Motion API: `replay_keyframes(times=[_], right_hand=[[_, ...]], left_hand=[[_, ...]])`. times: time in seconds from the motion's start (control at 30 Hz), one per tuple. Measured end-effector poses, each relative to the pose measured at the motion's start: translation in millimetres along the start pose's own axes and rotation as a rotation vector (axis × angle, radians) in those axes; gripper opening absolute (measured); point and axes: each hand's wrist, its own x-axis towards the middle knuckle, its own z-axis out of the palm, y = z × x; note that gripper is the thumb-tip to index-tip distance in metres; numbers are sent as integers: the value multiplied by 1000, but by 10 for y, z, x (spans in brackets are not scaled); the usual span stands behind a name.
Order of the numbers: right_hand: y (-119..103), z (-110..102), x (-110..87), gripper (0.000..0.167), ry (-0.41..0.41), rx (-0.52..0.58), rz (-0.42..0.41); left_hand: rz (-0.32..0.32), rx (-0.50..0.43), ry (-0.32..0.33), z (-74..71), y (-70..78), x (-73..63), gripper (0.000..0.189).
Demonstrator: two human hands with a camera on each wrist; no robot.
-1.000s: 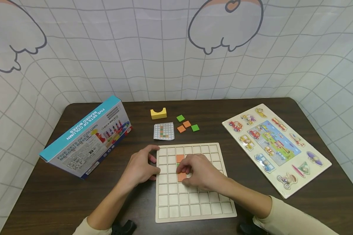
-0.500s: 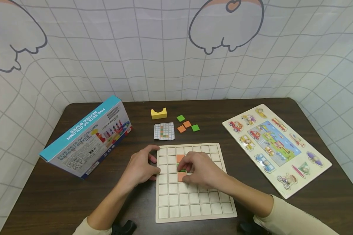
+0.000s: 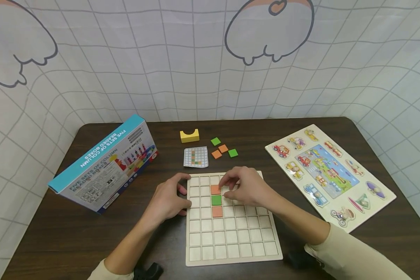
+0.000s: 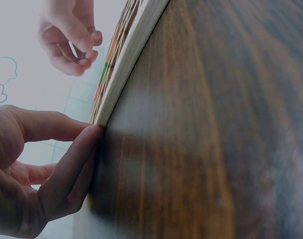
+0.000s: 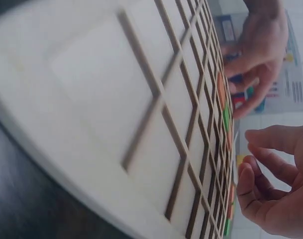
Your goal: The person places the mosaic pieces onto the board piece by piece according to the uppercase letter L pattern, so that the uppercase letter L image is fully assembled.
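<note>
A pale wooden grid board lies on the dark table. Down one of its columns sit an orange tile, a green tile and a second orange tile. My left hand touches the board's left edge with thumb and fingertips; the left wrist view shows them against the rim. Just right of the tile column, my right hand hovers over the board with loosely bent fingers. In the right wrist view, nothing shows between the right hand's fingertips.
Behind the board lie a printed grid card, a yellow arched block, two loose green tiles and two loose orange tiles. A blue-and-white box stands at left. A picture puzzle board lies at right.
My right hand has left the green tile and moved up and to the right, uncovering the tile in its cell. The left hand stays at the board's edge.
</note>
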Motion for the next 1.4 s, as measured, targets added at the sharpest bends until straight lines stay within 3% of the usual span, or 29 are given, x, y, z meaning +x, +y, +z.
replay_keyframes(times=[0.57, 1.4], right_hand=[[217, -262, 281, 22, 82, 34, 50], [433, -442, 672, 27, 163, 34, 140]], left_hand=[[8, -9, 4, 0, -9, -11, 73], [11, -12, 3, -3, -6, -16, 73]])
